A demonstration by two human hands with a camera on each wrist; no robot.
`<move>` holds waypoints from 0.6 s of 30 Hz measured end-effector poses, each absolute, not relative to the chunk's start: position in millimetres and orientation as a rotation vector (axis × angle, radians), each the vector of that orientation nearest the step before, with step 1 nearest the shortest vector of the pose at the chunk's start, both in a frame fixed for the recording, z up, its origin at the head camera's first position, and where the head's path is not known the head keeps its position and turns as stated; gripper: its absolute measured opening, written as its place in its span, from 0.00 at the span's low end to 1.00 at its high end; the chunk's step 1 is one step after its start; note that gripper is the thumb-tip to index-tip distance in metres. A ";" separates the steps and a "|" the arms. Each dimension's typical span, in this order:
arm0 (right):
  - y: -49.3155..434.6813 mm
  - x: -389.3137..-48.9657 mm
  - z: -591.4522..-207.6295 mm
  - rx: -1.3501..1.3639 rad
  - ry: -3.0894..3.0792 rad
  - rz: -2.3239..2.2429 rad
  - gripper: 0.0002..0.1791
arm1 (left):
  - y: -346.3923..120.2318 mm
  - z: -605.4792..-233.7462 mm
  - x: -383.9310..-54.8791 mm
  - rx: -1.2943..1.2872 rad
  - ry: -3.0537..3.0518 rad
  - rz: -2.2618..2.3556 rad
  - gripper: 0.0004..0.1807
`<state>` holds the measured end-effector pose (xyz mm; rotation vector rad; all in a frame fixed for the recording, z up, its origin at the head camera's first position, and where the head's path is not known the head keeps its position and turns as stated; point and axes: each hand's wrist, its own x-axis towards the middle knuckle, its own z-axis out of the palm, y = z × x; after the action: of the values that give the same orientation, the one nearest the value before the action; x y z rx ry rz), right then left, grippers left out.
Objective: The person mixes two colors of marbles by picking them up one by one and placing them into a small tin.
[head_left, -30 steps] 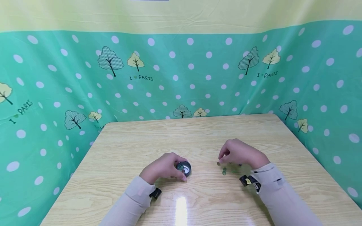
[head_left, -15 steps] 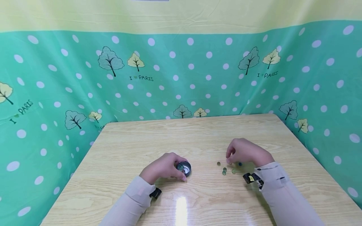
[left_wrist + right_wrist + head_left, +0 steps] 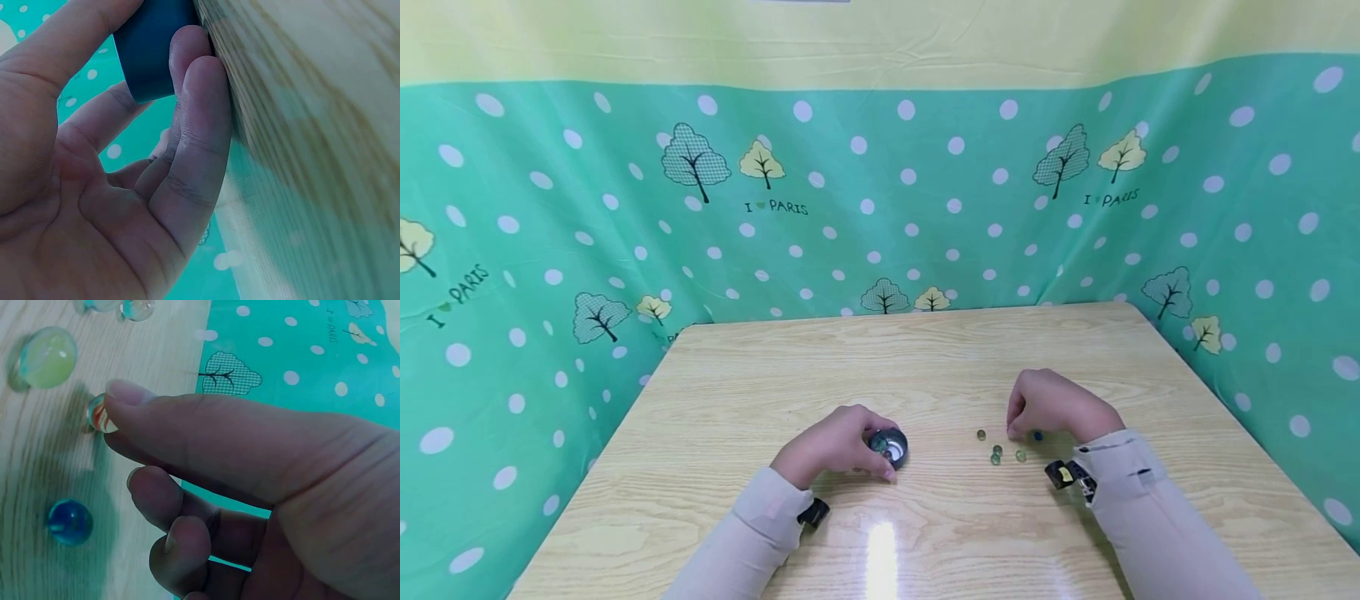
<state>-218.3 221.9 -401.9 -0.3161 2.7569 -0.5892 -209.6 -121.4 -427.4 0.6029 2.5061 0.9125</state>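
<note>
My left hand (image 3: 838, 442) grips a small dark round cup (image 3: 902, 450) between thumb and fingers. A few marbles lie inside the cup, and in the left wrist view its smooth dark blue wall (image 3: 150, 59) shows. My right hand (image 3: 1056, 407) is low over the table to the right, thumb and index finger pinching a clear marble with an orange and white swirl (image 3: 99, 414), partly covered by the thumb. A blue marble (image 3: 70, 522) lies beside that hand, below the curled fingers in the right wrist view. Close by rests a yellow-green marble (image 3: 49, 357).
Two green marbles (image 3: 996, 454) sit together left of my right hand, and a brownish one (image 3: 981, 435) lies slightly farther back. All are on a wooden table (image 3: 820, 358). A green dotted curtain (image 3: 880, 242) hangs behind and along both sides.
My right hand has moved right, away from the brownish marble, to the swirled one, and its fingertips have lowered onto it. The left hand and cup have stayed in place.
</note>
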 end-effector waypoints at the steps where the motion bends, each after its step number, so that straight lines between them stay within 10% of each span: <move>1: 222.0 -218.4 -402.5 -0.314 2.756 -0.587 0.09 | -121.4 -427.4 -209.5 0.601 2.505 0.914 0.37; 18: 218.6 -219.0 -397.8 -0.406 2.793 -0.629 0.07 | -120.9 -427.0 -208.6 0.586 2.503 0.918 0.36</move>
<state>-219.0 218.6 -397.8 -0.4064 2.7933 -0.6291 -208.6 -120.9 -427.0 0.5864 2.5029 0.9181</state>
